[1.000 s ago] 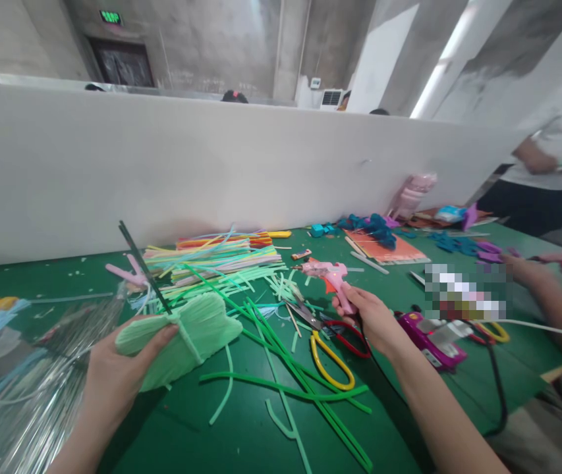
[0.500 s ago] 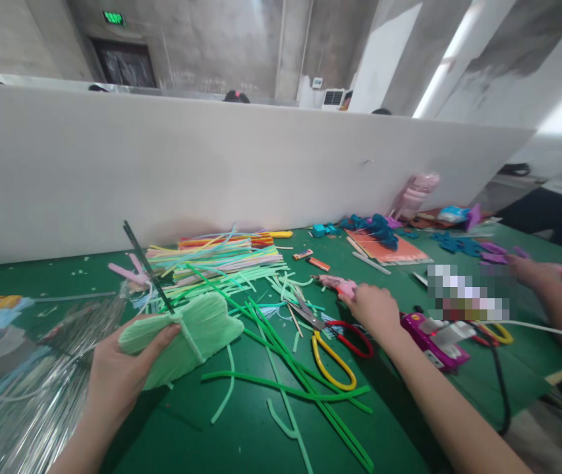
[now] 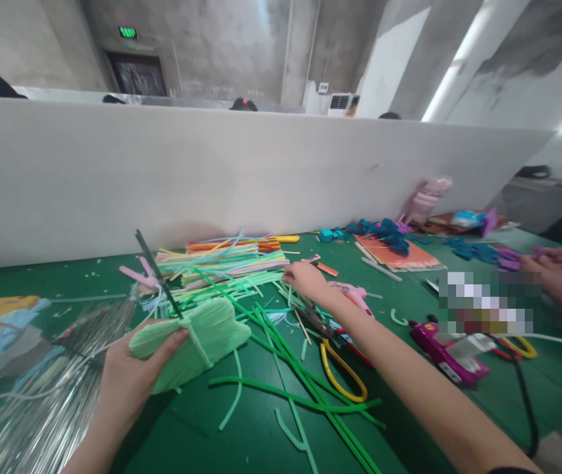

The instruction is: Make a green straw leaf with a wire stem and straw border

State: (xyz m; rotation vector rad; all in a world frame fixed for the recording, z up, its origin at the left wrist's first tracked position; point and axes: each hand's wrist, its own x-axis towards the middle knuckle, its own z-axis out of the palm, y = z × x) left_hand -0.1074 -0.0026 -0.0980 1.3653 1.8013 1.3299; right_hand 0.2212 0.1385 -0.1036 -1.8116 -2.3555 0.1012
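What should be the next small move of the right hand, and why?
Perhaps pinch one of the pale green strips: the right hand is at their ends, while the left hand holds the mint ribbed piece.

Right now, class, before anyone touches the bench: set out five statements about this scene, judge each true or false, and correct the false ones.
1. The left hand holds the green piece. True.
2. The right hand grips the glue gun. False: the glue gun lies unheld, and that hand is at the pale strips.
3. Blue pieces lie partly on the orange sheet. True.
4. The silvery strands lie to the right of both hands. False: they lie on the left, beside the left forearm.
5. The power socket is yellow. False: it is purple.
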